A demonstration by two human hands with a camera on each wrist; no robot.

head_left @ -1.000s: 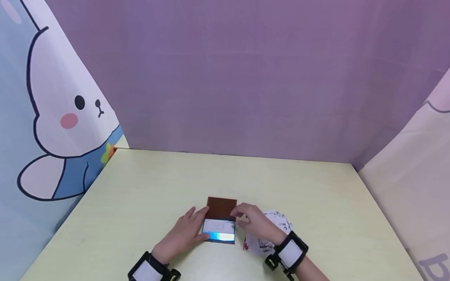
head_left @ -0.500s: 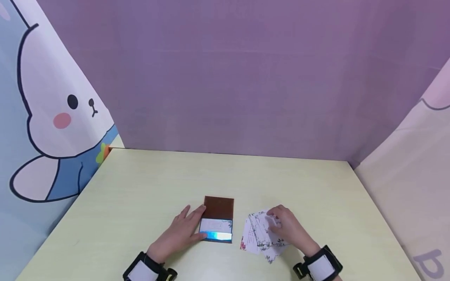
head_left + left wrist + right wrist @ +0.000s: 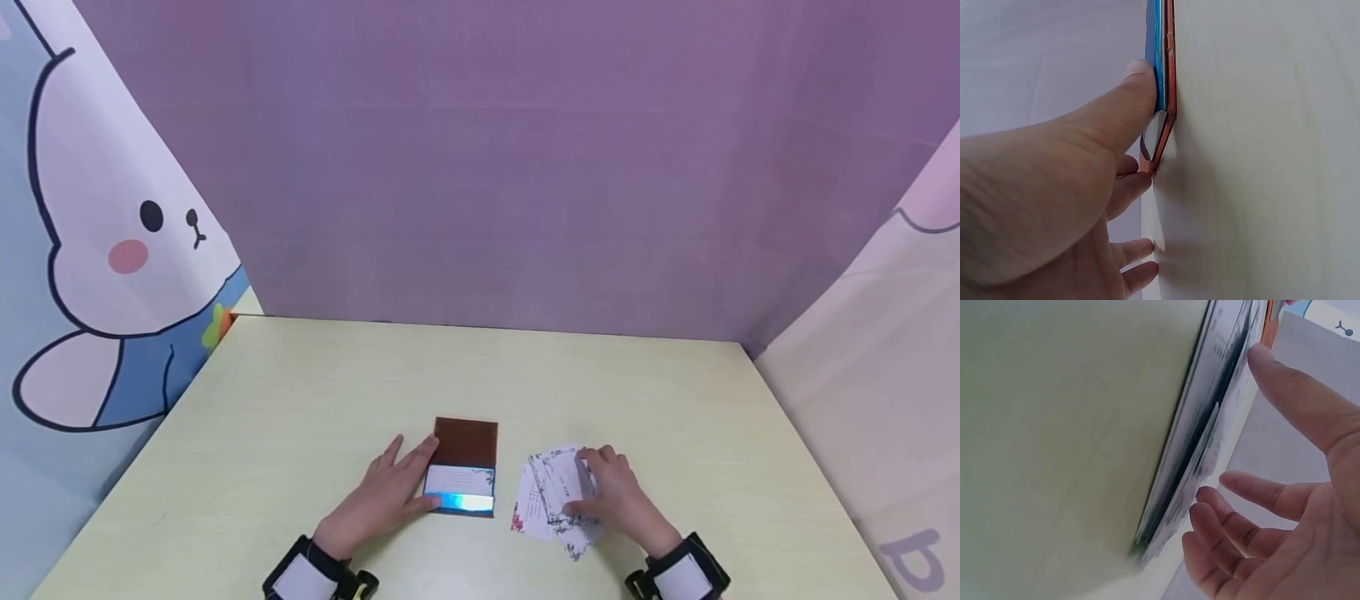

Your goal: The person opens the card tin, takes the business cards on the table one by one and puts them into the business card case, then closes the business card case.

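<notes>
I sit at a pale yellow-green table [image 3: 315, 400] whose far edge meets a purple cloth backdrop [image 3: 495, 167]. On my left hangs a curtain printed with a white cartoon rabbit [image 3: 112, 242] with a pink cheek and a blue outfit. On my right a pale pink curtain [image 3: 885, 350] runs along the table's side.

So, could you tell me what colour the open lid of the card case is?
Brown; the lid shows best in the head view.
</notes>
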